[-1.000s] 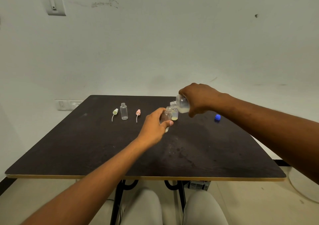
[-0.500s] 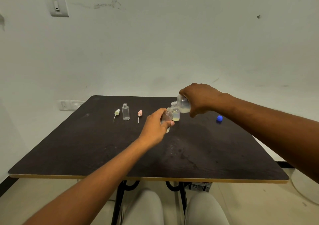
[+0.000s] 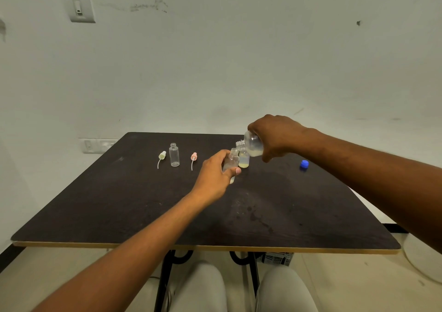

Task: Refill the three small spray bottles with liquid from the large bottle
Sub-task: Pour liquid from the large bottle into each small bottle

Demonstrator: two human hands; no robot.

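Observation:
My right hand (image 3: 275, 134) grips the large clear bottle (image 3: 252, 145), tipped with its neck down to the left and pale liquid pooled inside. Its mouth sits just above a small clear bottle (image 3: 231, 161) that my left hand (image 3: 215, 173) holds upright, a little off the table. Right behind it stands a second small bottle (image 3: 244, 160) with yellowish liquid at its bottom. A third small bottle (image 3: 174, 155) stands open and clear at the back left, between a pale green spray head (image 3: 162, 156) and a pink spray head (image 3: 193, 156) lying on the table.
A blue cap (image 3: 304, 164) lies to the right on the dark table (image 3: 119, 204). Wet smears mark the tabletop near the middle front. The wall is close behind the table. My knees show under the front edge.
Both hands hold nearly the same pose as before. The view has shifted slightly; the large bottle stays tipped over the held small bottle.

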